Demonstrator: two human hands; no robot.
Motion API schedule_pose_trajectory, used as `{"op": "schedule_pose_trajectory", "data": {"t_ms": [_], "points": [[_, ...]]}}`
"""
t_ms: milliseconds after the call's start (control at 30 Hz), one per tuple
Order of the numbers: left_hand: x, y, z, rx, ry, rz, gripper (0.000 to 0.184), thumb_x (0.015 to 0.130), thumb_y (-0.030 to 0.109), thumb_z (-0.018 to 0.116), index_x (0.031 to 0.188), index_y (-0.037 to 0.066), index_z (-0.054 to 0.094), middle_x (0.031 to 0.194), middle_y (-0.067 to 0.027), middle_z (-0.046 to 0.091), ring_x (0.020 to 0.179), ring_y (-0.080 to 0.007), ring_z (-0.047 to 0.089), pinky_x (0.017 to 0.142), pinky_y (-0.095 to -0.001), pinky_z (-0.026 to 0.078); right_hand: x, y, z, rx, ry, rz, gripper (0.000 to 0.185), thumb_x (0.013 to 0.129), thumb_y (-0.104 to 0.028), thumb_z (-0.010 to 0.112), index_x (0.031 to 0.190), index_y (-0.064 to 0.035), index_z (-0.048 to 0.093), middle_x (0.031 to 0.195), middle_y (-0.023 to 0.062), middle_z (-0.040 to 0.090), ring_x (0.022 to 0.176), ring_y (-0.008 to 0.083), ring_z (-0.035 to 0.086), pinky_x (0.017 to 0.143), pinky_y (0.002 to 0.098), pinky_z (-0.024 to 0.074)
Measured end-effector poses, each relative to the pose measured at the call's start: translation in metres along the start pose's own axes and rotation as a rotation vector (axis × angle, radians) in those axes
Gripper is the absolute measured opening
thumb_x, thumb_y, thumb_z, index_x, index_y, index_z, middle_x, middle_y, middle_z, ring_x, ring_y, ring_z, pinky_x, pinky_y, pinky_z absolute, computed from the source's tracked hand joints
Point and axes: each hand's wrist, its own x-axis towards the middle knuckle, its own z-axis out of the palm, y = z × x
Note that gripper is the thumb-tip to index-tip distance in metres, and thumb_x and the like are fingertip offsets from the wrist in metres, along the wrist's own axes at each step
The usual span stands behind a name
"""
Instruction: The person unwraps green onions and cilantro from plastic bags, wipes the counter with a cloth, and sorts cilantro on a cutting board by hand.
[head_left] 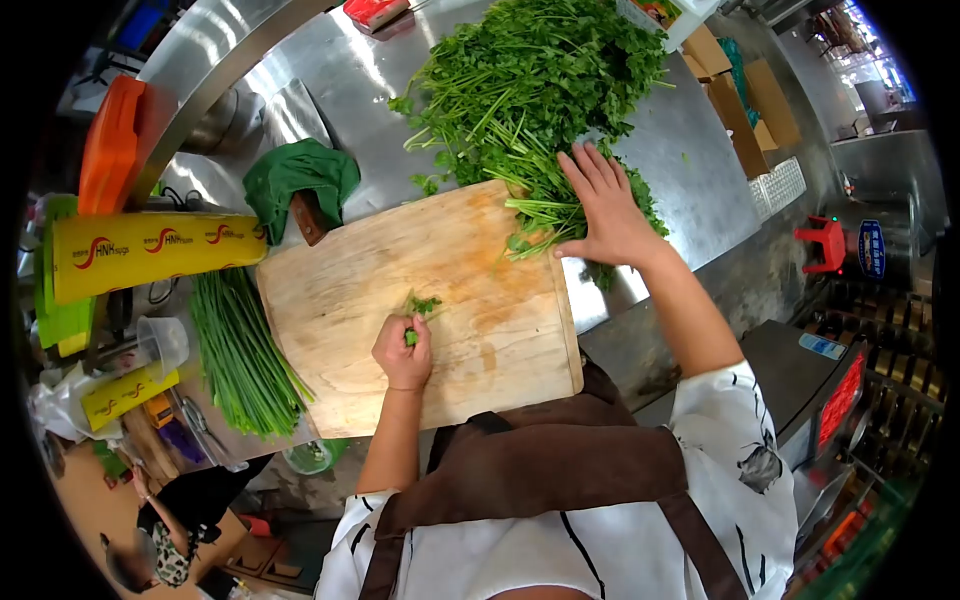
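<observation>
My left hand (403, 352) is closed in a fist above the wooden cutting board (400, 255). Bits of green cilantro (425, 303) stick out of it. My right hand (612, 210) is spread open at the board's far right corner, its fingers resting on the stems of a big heap of cilantro (550, 75). Some stems (540, 212) from that heap lie across the board's edge. Just beyond the board, a brown wooden handle (307, 218) pokes out from under a green cloth (300, 180), and a broad metal blade (295, 118) shows behind the cloth.
Long green chives (240, 350) lie left of the board, by a yellow printed box (155, 252) and a clear plastic cup (163, 342). An orange case (110, 145) stands at the upper left. Cardboard boxes (745, 95) are on the right. Another person (165, 545) is at lower left.
</observation>
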Motion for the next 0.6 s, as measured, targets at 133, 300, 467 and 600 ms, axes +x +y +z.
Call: {"op": "schedule_pose_trajectory", "data": {"t_ms": [133,300,467,600], "points": [[0.0,-0.001,0.001,-0.029,0.018,0.007,0.018,0.077,0.003,0.062,0.065,0.004,0.049,0.061,-0.0108,0.049,0.05,-0.0253,0.047,0.046,-0.0309,0.039,0.013,0.038,0.014,-0.115,-0.213,0.098,0.097,0.06,-0.034,0.075,0.139,-0.0079,0.025,0.133,0.0213,0.04,0.126,0.0336,0.034,0.106,0.0467,0.0202],[0.001,0.0,-0.008,-0.181,0.035,-0.262,0.019,0.082,0.007,0.061,0.068,0.004,0.049,0.062,-0.0033,0.049,0.054,-0.0146,0.045,0.05,-0.0261,0.038,0.024,0.024,0.0,0.037,-0.186,0.323,0.055,0.065,-0.017,0.068,0.115,-0.0012,0.053,0.097,0.0145,0.065,0.087,0.0251,0.062,0.079,0.0372,0.0459],[-0.002,-0.018,-0.032,-0.662,0.242,-0.78,0.016,0.085,0.014,0.056,0.071,0.009,0.051,0.066,0.0038,0.05,0.055,-0.0052,0.043,0.045,-0.0204,0.034,0.02,-0.027,-0.022,0.725,-0.215,0.447,0.036,0.073,-0.01,0.06,0.107,0.0034,0.057,0.09,0.0079,0.065,0.078,0.0151,0.061,0.07,0.0285,0.0487],[0.002,-0.009,-0.059,-0.69,0.303,-0.937,0.013,0.084,0.014,0.057,0.072,0.011,0.052,0.066,0.0012,0.054,0.05,-0.0057,0.045,0.042,-0.0193,0.032,0.007,-0.096,0.01,1.593,-0.311,0.647,0.044,0.077,-0.024,0.063,0.111,0.0011,0.056,0.093,0.0088,0.065,0.081,0.0179,0.062,0.075,0.0293,0.0494]]}}
